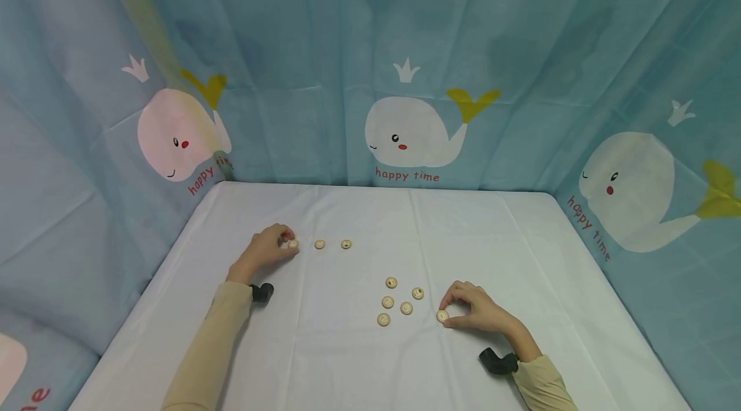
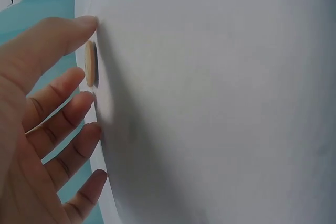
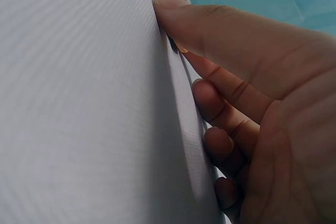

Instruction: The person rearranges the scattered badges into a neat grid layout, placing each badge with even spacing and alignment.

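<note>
A small round wooden disc [image 1: 293,244] lies flat on the white tablecloth at the left end of a short row. My left hand [image 1: 271,247] is around it, thumb and fingers spread to either side; a narrow gap shows by the thumb in the left wrist view, where the disc [image 2: 91,64] appears edge-on. Two more discs, one nearer [image 1: 320,244] and one farther [image 1: 346,244], continue the row rightward. My right hand [image 1: 477,309] pinches another wooden disc [image 1: 442,316] between thumb and index finger at the table surface. In the right wrist view, the thumb mostly hides it.
Several loose wooden discs, one of them a dark-spotted disc [image 1: 418,293], lie in a cluster left of my right hand. The white table [image 1: 463,224] is bounded by blue curtains [image 1: 301,128] with whale prints. Black wrist devices, left [image 1: 263,293] and right [image 1: 498,361], sit on both arms.
</note>
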`<state>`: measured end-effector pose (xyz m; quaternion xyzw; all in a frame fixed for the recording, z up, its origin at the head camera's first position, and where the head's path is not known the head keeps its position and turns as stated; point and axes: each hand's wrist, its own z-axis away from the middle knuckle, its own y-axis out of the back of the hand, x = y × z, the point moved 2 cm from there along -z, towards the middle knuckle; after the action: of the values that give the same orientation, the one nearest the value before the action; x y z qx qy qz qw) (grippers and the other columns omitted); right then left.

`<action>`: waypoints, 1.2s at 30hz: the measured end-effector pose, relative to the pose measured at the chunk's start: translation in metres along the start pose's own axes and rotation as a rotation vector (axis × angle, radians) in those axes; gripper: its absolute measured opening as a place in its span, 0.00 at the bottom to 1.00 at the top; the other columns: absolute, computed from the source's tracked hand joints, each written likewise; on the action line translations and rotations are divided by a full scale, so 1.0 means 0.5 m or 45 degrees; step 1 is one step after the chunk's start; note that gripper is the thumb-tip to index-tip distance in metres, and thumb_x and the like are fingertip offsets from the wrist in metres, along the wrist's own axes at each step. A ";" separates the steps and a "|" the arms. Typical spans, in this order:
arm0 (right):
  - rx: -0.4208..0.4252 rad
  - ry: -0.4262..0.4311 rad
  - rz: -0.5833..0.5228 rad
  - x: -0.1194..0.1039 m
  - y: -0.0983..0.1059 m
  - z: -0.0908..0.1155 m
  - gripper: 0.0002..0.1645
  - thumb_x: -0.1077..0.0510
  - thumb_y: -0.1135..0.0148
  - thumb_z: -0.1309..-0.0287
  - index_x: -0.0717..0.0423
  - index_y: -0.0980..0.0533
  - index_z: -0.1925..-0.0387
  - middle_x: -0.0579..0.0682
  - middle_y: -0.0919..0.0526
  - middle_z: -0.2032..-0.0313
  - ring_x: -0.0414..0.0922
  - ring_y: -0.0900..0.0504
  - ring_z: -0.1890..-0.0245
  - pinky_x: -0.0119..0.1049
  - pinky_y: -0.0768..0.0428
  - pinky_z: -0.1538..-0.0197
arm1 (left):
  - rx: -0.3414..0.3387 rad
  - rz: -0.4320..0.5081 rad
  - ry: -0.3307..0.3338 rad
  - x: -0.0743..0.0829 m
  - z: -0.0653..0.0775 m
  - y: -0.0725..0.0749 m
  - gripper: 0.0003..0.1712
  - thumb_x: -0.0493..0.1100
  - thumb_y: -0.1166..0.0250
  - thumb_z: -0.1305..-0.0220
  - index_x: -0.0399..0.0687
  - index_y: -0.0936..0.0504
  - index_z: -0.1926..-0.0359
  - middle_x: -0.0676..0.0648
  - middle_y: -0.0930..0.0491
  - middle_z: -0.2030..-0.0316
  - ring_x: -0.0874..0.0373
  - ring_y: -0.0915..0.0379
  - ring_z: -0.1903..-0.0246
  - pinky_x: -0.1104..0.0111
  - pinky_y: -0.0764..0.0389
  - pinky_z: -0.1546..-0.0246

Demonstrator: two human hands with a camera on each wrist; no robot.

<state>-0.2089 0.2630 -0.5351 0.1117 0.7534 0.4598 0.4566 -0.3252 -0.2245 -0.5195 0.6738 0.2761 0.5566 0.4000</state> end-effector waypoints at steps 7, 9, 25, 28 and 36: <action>-0.016 -0.030 -0.017 -0.001 0.000 0.000 0.15 0.43 0.29 0.57 0.34 0.24 0.66 0.33 0.25 0.63 0.33 0.32 0.60 0.36 0.42 0.59 | 0.044 -0.054 -0.046 0.022 0.008 -0.005 0.23 0.51 0.30 0.49 0.43 0.23 0.55 0.45 0.24 0.63 0.50 0.30 0.61 0.46 0.38 0.55; -0.013 -0.028 -0.019 -0.001 -0.001 0.000 0.15 0.43 0.29 0.57 0.34 0.25 0.66 0.34 0.25 0.63 0.34 0.32 0.60 0.36 0.42 0.59 | 0.045 -0.056 -0.060 0.029 0.009 -0.007 0.24 0.51 0.30 0.49 0.44 0.22 0.55 0.46 0.25 0.64 0.50 0.31 0.61 0.47 0.37 0.56; -0.001 -0.042 -0.008 -0.003 -0.002 0.001 0.15 0.43 0.28 0.58 0.34 0.24 0.66 0.32 0.26 0.63 0.33 0.32 0.60 0.36 0.41 0.59 | 0.048 -0.127 -0.203 0.114 0.038 -0.037 0.19 0.53 0.31 0.49 0.51 0.21 0.57 0.50 0.23 0.64 0.56 0.32 0.64 0.53 0.34 0.60; 0.009 -0.029 -0.005 -0.003 -0.003 0.000 0.15 0.44 0.28 0.58 0.34 0.24 0.66 0.33 0.25 0.63 0.33 0.32 0.61 0.35 0.42 0.59 | 0.028 -0.124 -0.223 0.131 0.042 -0.046 0.19 0.54 0.31 0.49 0.52 0.21 0.57 0.52 0.23 0.64 0.57 0.31 0.63 0.53 0.34 0.58; 0.000 -0.052 -0.015 -0.002 -0.002 -0.001 0.15 0.43 0.29 0.57 0.35 0.24 0.66 0.33 0.26 0.63 0.34 0.32 0.61 0.35 0.43 0.60 | -0.013 -0.058 -0.316 0.182 0.057 -0.064 0.19 0.53 0.30 0.50 0.51 0.21 0.58 0.51 0.24 0.66 0.58 0.33 0.67 0.62 0.36 0.62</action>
<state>-0.2082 0.2614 -0.5353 0.1165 0.7446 0.4549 0.4745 -0.2745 -0.1395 -0.5002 0.7290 0.2369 0.4611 0.4471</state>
